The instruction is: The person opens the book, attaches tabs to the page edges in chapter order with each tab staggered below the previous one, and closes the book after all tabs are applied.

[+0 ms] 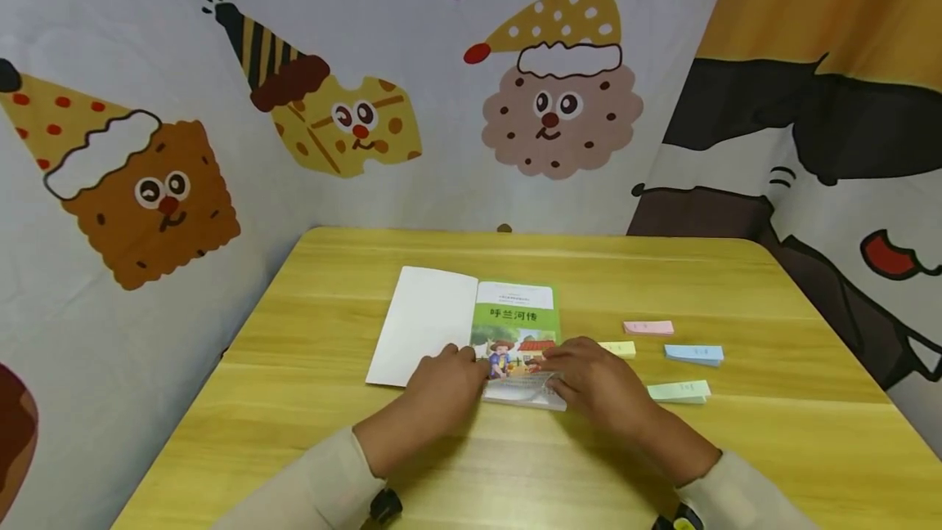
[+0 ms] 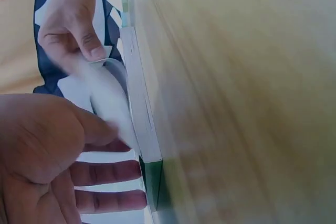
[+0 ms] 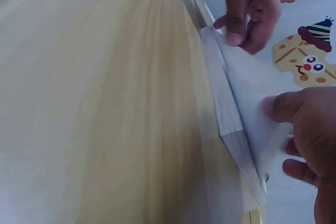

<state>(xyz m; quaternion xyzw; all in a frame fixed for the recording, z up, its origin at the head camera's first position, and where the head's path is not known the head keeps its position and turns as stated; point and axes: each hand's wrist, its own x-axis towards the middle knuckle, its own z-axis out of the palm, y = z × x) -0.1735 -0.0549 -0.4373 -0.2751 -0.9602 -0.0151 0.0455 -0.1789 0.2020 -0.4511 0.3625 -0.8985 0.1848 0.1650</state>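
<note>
Book (image 1: 515, 317) lies spread on the table (image 1: 221, 448), its front cover (image 1: 423, 325) turned flat to the left; left hand (image 1: 449, 387) rests beside the inner fold, fingers extended and gripping nothing, presumably to steady the binding; right hand (image 1: 599, 379) pinches a page (image 2: 105, 95) between thumb and fingers, apparently near the free edge for leverage, the sheet bowing upward; pink strip (image 1: 649, 327), yellow strip (image 1: 620, 348), blue strip (image 1: 694, 353) and green strip (image 1: 679, 390) lie right of the book, probably spaced to keep them distinct.

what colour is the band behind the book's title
The title band is green, clearest in the head view.
</note>
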